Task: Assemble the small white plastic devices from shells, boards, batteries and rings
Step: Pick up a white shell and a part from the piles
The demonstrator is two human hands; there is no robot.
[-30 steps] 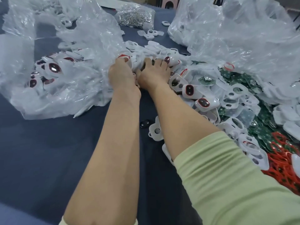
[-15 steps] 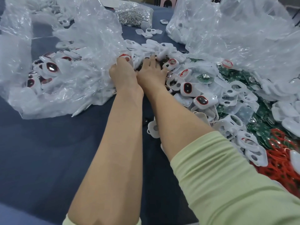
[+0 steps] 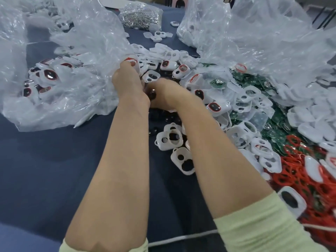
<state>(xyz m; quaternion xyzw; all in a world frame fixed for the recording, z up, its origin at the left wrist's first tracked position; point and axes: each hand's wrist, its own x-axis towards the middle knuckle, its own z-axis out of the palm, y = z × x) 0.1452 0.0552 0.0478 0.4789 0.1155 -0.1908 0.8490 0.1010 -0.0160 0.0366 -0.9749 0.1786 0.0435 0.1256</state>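
My left hand (image 3: 129, 84) reaches into the heap at the edge of a clear plastic bag (image 3: 72, 73), fingers closed on a white device with a red ring (image 3: 131, 60). My right hand (image 3: 167, 93) is curled right beside it, fingers bent around small dark parts (image 3: 152, 95); what exactly it holds is hidden. White shells with cut-outs (image 3: 171, 138) lie below the hands. Finished white devices with red-rimmed dark windows (image 3: 214, 107) are strewn to the right. Green boards (image 3: 278, 133) and red rings (image 3: 294, 177) pile at the right.
The table has a dark blue cloth (image 3: 54, 170). Another large clear bag (image 3: 263, 39) with white parts rises at the back right. A small bag of metal rings (image 3: 140, 15) sits at the back centre. A white cord (image 3: 181, 238) crosses the near edge.
My right hand has pulled back toward me from the heap and curled shut beside the left hand. The left hand stays at the bag's edge. The camera has tipped downward.
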